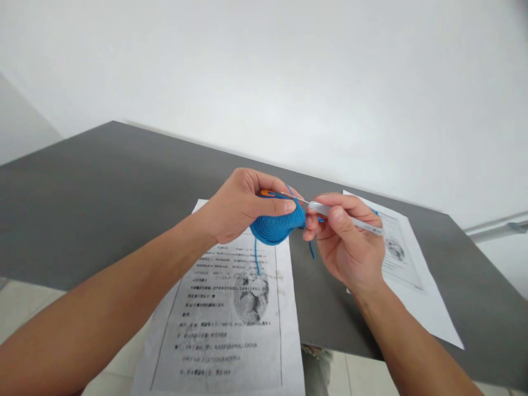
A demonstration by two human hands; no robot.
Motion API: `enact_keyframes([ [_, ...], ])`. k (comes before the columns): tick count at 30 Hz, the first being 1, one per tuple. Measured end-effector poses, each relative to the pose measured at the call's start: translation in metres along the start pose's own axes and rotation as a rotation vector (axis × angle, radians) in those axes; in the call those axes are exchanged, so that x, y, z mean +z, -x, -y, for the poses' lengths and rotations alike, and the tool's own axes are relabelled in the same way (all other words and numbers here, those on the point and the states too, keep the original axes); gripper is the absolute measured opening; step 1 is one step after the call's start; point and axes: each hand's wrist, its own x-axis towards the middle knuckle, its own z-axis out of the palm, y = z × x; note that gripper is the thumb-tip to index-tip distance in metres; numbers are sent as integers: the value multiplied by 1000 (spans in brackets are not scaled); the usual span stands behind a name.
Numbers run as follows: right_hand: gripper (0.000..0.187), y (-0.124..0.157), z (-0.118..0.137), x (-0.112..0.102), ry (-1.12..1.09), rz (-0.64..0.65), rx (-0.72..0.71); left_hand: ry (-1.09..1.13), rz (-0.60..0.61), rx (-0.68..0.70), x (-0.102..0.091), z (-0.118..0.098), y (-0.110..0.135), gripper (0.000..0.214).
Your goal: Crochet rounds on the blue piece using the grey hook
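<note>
Between the thumb and fingers of my left hand [247, 206] is a round piece of blue crochet work [274, 226]. An orange stitch marker [268, 193] is clipped at its upper edge. My right hand [350, 236] grips a crochet hook [344, 216] with a light grey handle, its thin metal shaft reaching left to the work's top edge. A strand of blue yarn [257, 256] hangs below the piece, and another yarn end [312, 250] dangles under my right fingers. Whether the hook tip sits inside a stitch is too small to tell.
A printed pattern sheet [231, 352] with a picture lies under the hands and reaches over the table's front edge. Another printed sheet [416, 297] is at the right, partly behind my right hand. The dark grey table [136, 176] stands against a white wall [264, 82].
</note>
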Motion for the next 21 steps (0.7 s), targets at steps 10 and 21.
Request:
enact_keyframes([
  [10, 15, 2, -4, -1, 146, -112, -108, 154, 19, -68, 11, 16, 0, 25],
  [21, 22, 1, -14, 1, 555, -173, -443, -33, -84, 40, 14, 21, 3, 23],
])
